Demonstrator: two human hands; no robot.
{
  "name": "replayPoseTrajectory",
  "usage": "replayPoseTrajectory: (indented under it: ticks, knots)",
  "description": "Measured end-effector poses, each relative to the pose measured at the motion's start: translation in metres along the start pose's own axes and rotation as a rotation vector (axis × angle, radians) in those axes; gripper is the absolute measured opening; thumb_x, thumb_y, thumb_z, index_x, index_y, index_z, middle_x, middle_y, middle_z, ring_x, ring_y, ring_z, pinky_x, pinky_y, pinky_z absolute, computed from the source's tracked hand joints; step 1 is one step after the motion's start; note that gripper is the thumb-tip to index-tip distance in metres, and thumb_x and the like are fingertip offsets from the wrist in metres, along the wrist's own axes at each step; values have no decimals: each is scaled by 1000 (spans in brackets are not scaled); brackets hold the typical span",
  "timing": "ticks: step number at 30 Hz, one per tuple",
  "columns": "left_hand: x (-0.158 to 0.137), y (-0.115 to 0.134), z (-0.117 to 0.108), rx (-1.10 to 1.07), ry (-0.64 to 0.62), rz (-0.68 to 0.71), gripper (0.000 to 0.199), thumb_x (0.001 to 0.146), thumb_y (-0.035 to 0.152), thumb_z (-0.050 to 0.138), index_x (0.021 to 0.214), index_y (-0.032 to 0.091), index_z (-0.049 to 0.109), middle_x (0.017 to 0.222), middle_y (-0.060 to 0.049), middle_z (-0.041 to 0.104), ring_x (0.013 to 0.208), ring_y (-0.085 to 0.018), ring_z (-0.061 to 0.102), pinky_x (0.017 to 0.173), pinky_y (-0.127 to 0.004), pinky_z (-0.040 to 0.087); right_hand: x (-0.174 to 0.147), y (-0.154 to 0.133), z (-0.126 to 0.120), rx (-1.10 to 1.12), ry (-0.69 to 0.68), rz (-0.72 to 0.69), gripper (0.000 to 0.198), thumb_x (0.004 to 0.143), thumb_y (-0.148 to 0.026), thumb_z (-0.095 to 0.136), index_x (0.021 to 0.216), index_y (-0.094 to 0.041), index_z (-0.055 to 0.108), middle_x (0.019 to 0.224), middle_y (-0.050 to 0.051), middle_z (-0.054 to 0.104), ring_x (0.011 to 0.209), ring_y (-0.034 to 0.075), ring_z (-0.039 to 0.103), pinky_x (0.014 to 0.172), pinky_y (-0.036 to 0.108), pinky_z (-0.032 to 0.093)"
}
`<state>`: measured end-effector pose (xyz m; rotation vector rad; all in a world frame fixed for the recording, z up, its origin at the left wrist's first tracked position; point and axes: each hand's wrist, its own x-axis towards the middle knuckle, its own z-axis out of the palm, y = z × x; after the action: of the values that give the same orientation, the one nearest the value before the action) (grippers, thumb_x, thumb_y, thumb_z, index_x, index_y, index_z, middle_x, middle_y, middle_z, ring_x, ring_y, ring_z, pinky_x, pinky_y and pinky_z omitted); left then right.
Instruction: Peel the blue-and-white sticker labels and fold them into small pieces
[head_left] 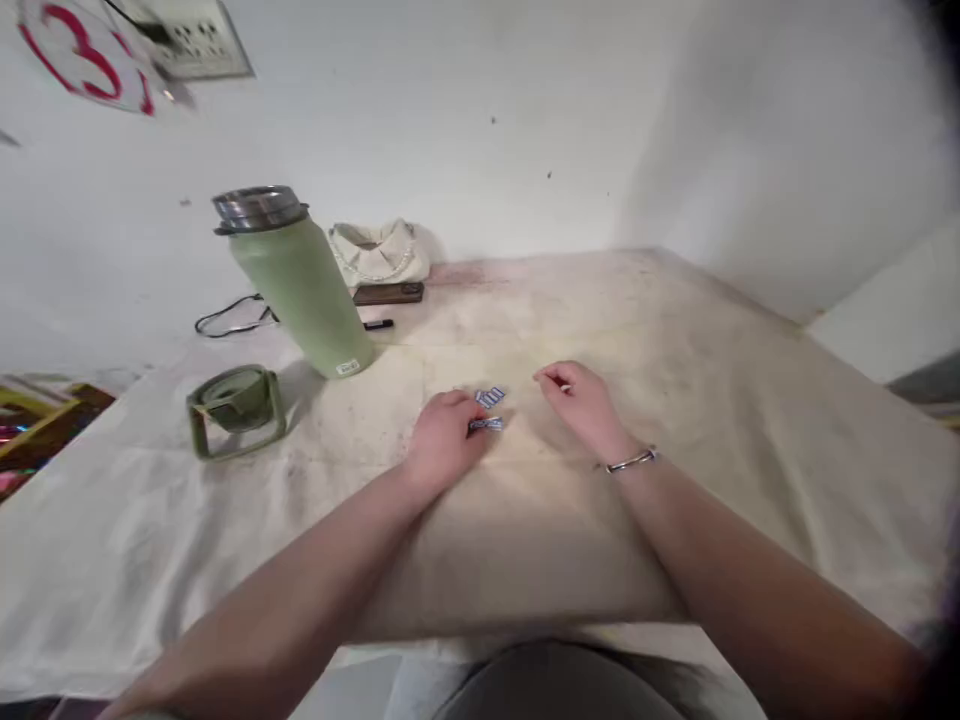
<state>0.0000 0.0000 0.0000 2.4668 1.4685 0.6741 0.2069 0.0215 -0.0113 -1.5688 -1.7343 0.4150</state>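
Note:
My left hand [448, 437] rests low over the table, its fingers closed on a small blue-and-white printed piece [486, 425]. Just beyond its fingertips lie a few more small blue-and-white printed pieces [490, 397], flat on the cloth; their kind is too small to tell. To the right, my right hand [581, 398] has its fingers curled together in a pinch, apart from those pieces. A tiny pale spot shows at its fingers, but I cannot make out what they hold, if anything. A bracelet [631, 461] circles the right wrist.
A green bottle [304, 285] without its lid stands at the left, the green lid [238, 405] in front of it. Behind are a white pouch [380, 252], a phone [388, 293] and a black pen [379, 324]. A creased pale cloth [585, 320] covers the table; a wall stands behind.

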Motion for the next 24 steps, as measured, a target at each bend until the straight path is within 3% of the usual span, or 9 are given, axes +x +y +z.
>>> replayPoseTrajectory:
  ticks: [5,10,13,17,24]
  knots:
    - [0,1,0,91,-26,-52,17,77,21,54,86,21,69,83,-4,65,82,-21,57,72,-31,43,-7,-9,6,40,-218,-79,18,82,-24,50,79,-19,67,74,2,67,66,15,58,60,26,42]
    - [-2,-1,2,72,-62,-52,15,78,22,55,86,22,67,82,-2,65,79,-19,57,66,-29,41,-15,-18,5,34,-377,-139,23,77,-22,57,99,-21,65,85,1,67,68,13,57,60,24,40]
    - [-1,0,4,21,-59,-39,17,77,22,56,87,24,69,81,-2,64,79,-19,57,65,-28,41,-16,-20,6,-11,-410,-205,30,72,-25,66,101,-20,63,88,2,65,70,13,56,60,24,39]
    - [0,4,3,42,-79,-53,18,77,25,57,88,27,71,79,-2,63,81,-20,57,66,-28,40,-14,-19,13,-93,-397,-317,4,76,-20,62,80,-19,63,76,0,62,69,13,52,59,23,35]
    - [-4,8,-4,93,-125,-248,16,78,30,55,89,29,67,70,2,65,63,-17,57,55,-27,32,-13,-17,16,-133,-383,-309,5,77,-16,58,74,-19,60,68,-1,59,63,12,48,54,23,29]
